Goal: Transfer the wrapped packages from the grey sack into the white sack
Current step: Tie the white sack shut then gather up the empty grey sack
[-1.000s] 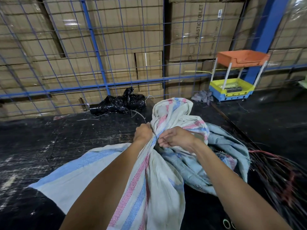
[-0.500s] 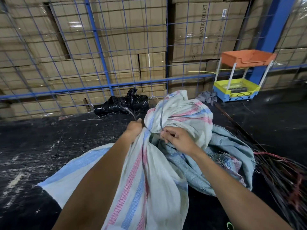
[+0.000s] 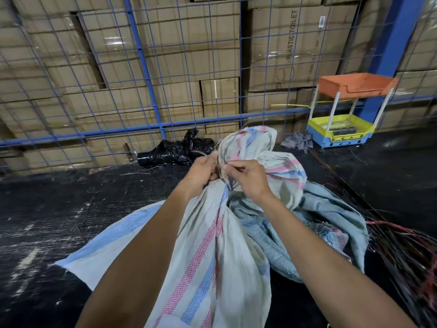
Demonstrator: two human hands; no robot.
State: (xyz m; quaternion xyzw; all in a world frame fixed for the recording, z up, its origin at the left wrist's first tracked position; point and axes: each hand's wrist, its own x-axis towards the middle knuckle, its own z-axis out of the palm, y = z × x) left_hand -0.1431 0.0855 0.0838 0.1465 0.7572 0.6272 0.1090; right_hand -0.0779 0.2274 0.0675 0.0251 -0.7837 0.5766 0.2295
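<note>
Both hands [image 3: 227, 176] apparently pinching white sack [image 3: 220, 245] neck.

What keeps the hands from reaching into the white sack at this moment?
The white sack is gathered shut at its neck. The left hand grips the bunched fabric, and the right hand pinches what looks like a tie there. No packages are visible. The grey sack lies slumped just behind it.

Single head view, angled forward-down, close over hands [image 3: 227, 176], facing fence [image 3: 142, 74]
</note>
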